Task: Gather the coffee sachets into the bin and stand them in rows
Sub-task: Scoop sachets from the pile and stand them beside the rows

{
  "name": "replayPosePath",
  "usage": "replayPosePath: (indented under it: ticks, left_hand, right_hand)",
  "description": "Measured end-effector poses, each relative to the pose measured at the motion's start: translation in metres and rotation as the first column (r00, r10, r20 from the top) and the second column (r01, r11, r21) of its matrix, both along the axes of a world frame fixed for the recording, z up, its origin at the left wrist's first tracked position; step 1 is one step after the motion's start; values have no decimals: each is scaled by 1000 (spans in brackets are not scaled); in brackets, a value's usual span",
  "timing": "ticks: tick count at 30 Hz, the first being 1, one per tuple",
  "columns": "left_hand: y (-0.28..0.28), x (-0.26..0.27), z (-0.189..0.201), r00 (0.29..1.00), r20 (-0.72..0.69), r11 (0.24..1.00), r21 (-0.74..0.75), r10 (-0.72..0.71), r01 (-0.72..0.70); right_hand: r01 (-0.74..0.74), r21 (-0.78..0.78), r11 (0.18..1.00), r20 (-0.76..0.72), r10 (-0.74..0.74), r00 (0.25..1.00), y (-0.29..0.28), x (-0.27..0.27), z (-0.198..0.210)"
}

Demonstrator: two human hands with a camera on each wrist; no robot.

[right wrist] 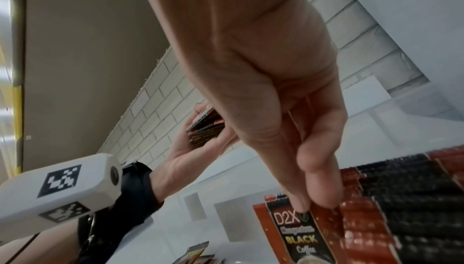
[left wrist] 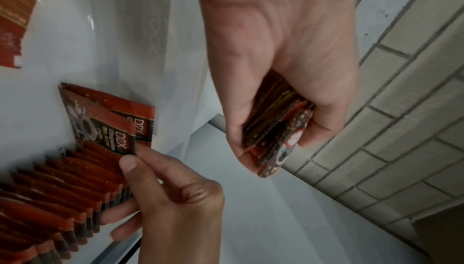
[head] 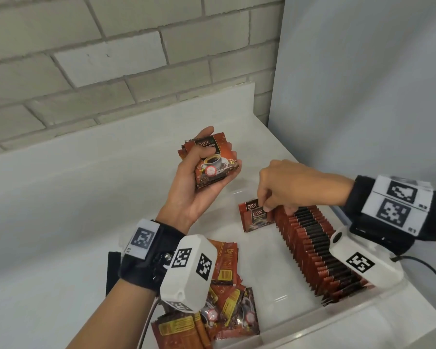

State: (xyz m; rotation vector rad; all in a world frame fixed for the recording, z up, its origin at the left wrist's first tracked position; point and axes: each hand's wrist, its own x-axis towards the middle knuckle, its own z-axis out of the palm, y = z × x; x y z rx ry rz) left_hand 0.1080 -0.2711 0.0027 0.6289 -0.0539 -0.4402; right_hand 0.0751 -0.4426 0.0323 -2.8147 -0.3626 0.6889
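Note:
My left hand (head: 207,167) is raised palm up over the far side of the clear bin (head: 337,321) and grips a stack of red-and-black coffee sachets (head: 213,161), with the stack's edges (left wrist: 278,129) showing between thumb and fingers. My right hand (head: 275,195) reaches down into the bin and pinches the top edge of one sachet (head: 258,219) at the far end of a long standing row of sachets (head: 317,250). Thumb and finger hold that front sachet (right wrist: 301,234) upright against the row (right wrist: 401,198). The same pinch (left wrist: 130,155) appears in the left wrist view.
A loose pile of sachets (head: 224,306) lies in the bin's near left part, under my left wrist. The bin sits on a white counter (head: 73,222) backed by a brick wall (head: 111,59); a white panel (head: 363,84) rises at the right.

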Motion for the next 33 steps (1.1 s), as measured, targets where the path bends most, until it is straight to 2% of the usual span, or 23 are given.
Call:
replayPosePath:
  ticks: [11,16,22,25,29,33]
  left_hand:
    - [0,-2,0,997,72,990,141,-6,-4]
    - [-2,-4,2,996,83,991,131,-25,14]
    - [-1,-3,1,992,112,988,146,-62,45]
    - [-2,-3,0,989,123,986,153,-81,62]
    - [-3,-5,2,985,115,979,174,-126,105]
    - [-3,-5,2,979,133,968,219,-152,120]
  right_hand:
    - [46,38,998,24,-47,999,-4,2,-1]
    - [87,64,994,-4,-87,996,-6,2,0]
    - [149,186,971,-16,-148,989,-11,2,12]
    - [191,323,927,-34,-190,981,-15,2,27]
    - [261,563,784,-7,-311,950,-15,2,45]
    - [271,671,690,-9,-358,934,-8,2,49]
